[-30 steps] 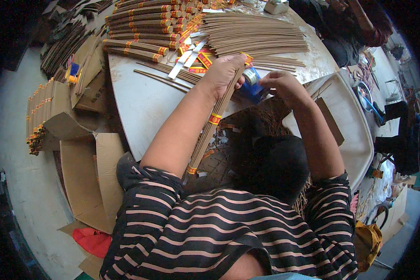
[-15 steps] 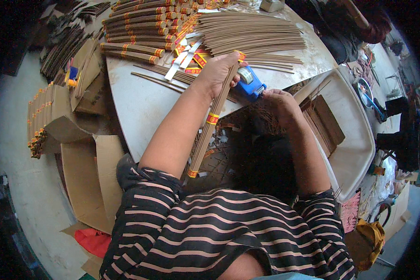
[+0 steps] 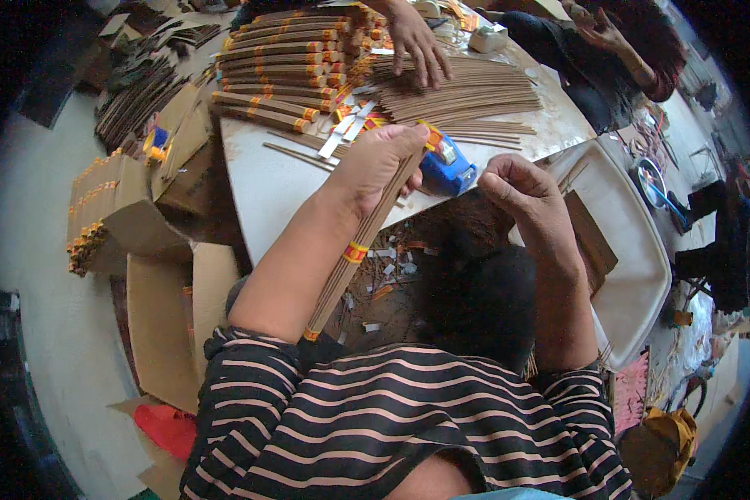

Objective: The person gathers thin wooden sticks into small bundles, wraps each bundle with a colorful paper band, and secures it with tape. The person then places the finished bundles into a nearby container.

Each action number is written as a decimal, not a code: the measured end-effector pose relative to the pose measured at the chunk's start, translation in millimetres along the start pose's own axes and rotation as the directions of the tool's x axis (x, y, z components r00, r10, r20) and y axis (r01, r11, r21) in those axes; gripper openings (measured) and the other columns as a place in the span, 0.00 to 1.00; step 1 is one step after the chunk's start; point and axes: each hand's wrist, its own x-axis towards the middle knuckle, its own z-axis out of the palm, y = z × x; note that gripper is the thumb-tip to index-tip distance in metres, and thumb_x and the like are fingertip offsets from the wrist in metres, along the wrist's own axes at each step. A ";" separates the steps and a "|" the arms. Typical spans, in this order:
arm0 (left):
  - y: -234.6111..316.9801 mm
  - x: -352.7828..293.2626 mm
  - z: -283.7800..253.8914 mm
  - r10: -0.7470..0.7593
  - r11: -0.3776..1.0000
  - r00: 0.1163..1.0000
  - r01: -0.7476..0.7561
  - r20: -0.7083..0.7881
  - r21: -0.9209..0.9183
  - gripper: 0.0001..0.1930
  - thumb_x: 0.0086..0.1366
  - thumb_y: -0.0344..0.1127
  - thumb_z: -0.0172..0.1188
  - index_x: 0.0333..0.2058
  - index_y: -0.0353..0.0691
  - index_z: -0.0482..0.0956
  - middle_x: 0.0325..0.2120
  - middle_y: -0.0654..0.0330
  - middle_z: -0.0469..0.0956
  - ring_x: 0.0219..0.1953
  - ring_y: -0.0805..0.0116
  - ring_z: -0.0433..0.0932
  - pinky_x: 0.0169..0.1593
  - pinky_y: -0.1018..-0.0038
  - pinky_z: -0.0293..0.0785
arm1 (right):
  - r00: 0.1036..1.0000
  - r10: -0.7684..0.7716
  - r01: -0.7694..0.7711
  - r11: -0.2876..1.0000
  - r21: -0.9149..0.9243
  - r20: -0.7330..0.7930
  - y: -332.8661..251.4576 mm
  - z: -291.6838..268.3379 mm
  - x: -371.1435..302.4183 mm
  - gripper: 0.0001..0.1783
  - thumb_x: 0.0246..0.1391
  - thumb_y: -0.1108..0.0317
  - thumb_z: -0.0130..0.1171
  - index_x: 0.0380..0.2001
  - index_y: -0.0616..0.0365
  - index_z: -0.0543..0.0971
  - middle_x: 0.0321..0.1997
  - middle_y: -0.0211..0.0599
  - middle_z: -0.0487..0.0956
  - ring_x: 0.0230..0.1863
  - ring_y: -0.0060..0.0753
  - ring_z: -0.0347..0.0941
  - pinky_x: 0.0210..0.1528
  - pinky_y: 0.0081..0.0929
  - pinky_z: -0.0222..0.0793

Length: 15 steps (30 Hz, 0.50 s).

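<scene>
My left hand (image 3: 377, 164) grips a long bundle of thin brown sticks (image 3: 354, 250) bound with yellow-and-red bands, slanting down toward my lap. Its top end rests by a blue tape dispenser (image 3: 447, 167) at the edge of the white table (image 3: 268, 185). My right hand (image 3: 525, 193) hovers just right of the dispenser, fingers curled and pinched together; whether it holds a strip of tape I cannot tell.
Banded stick bundles (image 3: 283, 67) are stacked at the table's far left, loose sticks (image 3: 467, 96) spread at the middle. Another person's hand (image 3: 418, 46) rests on the loose sticks. Cardboard boxes (image 3: 133, 217) stand left; a white tray (image 3: 633, 258) lies right.
My right hand has drawn back from the dispenser to its right. The left hand keeps hold of the bundle. Another person's hand now shows on the loose sticks.
</scene>
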 end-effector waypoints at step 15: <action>9.9 -131.5 36.3 -0.038 0.997 0.999 0.035 -0.034 -0.075 0.13 0.60 0.44 0.53 0.32 0.39 0.72 0.14 0.67 0.69 0.13 0.79 0.70 0.13 0.86 0.63 | 0.962 -0.192 0.243 0.924 -0.295 0.192 -30.2 64.4 -41.0 0.08 0.50 0.66 0.58 0.26 0.60 0.74 0.23 0.20 0.67 0.25 0.11 0.61 0.25 0.10 0.56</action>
